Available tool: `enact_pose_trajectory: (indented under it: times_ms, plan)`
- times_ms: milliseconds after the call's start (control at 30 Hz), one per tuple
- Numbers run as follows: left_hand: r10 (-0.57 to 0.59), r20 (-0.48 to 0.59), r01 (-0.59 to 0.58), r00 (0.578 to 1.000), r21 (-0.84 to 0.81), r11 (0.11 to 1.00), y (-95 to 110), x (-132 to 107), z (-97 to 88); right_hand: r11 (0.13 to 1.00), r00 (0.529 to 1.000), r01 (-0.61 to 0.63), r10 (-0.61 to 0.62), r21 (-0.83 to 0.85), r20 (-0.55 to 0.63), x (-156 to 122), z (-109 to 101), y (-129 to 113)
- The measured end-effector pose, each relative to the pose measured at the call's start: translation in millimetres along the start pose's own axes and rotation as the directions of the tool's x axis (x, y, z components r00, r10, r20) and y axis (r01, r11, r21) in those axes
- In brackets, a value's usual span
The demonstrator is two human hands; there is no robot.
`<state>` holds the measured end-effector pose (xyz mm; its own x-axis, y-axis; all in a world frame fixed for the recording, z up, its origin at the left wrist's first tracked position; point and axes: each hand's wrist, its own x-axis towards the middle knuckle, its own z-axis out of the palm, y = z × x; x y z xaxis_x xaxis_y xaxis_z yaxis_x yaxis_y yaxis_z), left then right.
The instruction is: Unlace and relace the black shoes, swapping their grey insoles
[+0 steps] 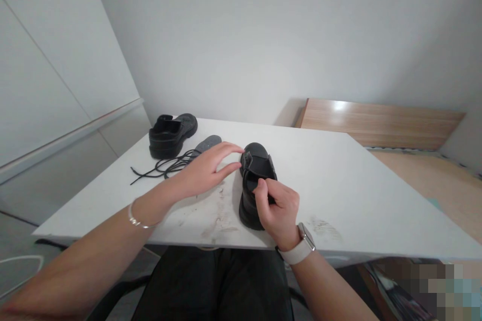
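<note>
A black shoe [250, 210] without laces stands near the table's front edge, its toe pointing away from me and its collar spread. Beside its left side is my left hand [205, 168], open, the thumb and fingers apart and their tips at or close to the upper. My right hand [278, 208] is closed over the right side of the shoe's opening, thumb against the curled fingers. Whatever it grips is hidden. Loose black shoelaces [171, 165] and a grey insole [207, 144] lie left of the shoe, partly behind my left hand.
Another black shoe [165, 143] stands at the back left of the white table [331, 175]. Dirt smudges [220, 220] mark the tabletop near the front. A wall rises behind the table, and a wooden board [376, 123] stands beyond its right side.
</note>
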<state>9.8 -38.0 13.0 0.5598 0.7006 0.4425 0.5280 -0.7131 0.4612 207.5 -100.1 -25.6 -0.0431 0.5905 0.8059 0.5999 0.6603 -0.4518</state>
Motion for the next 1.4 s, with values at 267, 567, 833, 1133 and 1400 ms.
enact_pose_trajectory:
  times_ms: [267, 567, 833, 1133, 1400]
  plan:
    - [-0.424, 0.106, 0.294, 0.899, 0.571, 0.767, -67.5, -61.3, -34.7, 0.999, 0.999, -0.024, 0.023, 0.049, 0.029, -1.4, 5.3, -11.4]
    - [-0.501, 0.061, 0.442, 0.863, 0.386, 0.809, -85.3, -51.0, -25.4, 0.994, 0.993, -0.072, 0.064, 0.084, 0.098, -4.0, 2.2, -11.2]
    - [-0.421, 0.017, 0.339, 0.907, 0.565, 0.753, -81.1, -46.2, -36.7, 0.992, 0.989, -0.092, 0.081, 0.091, 0.121, -4.9, -0.2, -10.4]
    - [-0.23, -0.19, 0.243, 0.954, 0.046, 0.969, 37.7, -16.8, -64.1, 0.981, 0.989, -0.099, 0.079, 0.168, 0.126, 29.3, -7.1, -38.7]
    - [-0.171, -0.092, 0.16, 0.981, -0.113, 0.981, 81.7, 4.0, -65.4, 0.756, 0.9, -0.377, 0.162, 0.535, 0.405, 60.0, -21.5, -47.1]
